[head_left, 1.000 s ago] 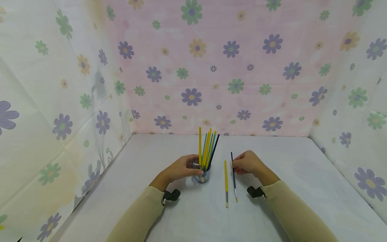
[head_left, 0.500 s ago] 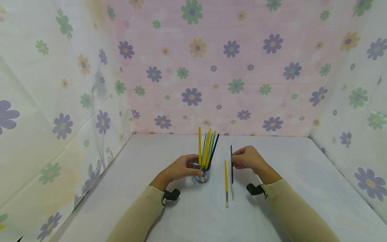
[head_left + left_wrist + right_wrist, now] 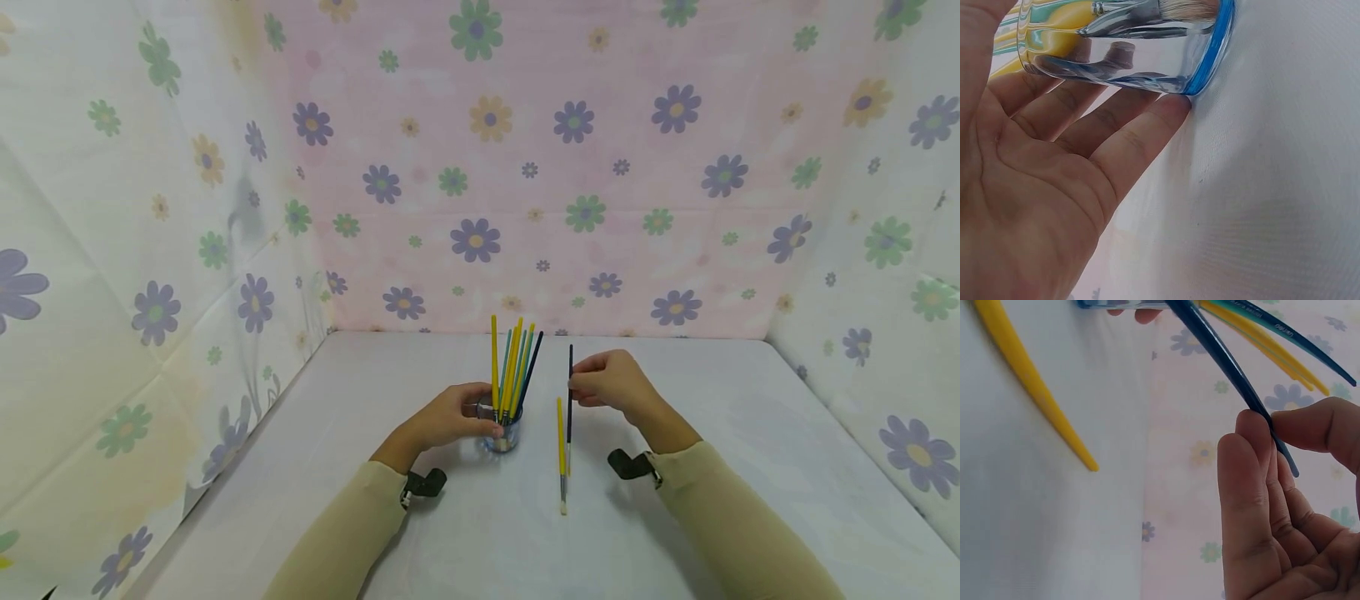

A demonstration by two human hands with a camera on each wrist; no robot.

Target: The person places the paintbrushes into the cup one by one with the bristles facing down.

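In the head view a clear glass [image 3: 501, 442] stands on the table, holding several upright paintbrushes [image 3: 513, 371] with yellow, teal and dark blue handles. My left hand [image 3: 438, 423] holds this glass with thumb and fingers around its sides. The left wrist view shows the fingers along the glass wall near its blue base [image 3: 1210, 53]. My right hand [image 3: 617, 385] pinches a dark blue paintbrush [image 3: 569, 425] near the handle's end between thumb and fingertips, bristles pointing down. Beside it, a yellow paintbrush [image 3: 561, 442] lies on the table, bristles towards me.
A white-covered table [image 3: 675, 525] carries everything. Flower-patterned cloth rises as a pink back wall [image 3: 525, 192] and as pale walls at the left [image 3: 180, 367] and right. A black camera mount is strapped at each wrist.
My right hand has drawn the dark blue paintbrush away from me and slightly left, and it has turned more upright. The left hand and the glass have stayed in place.
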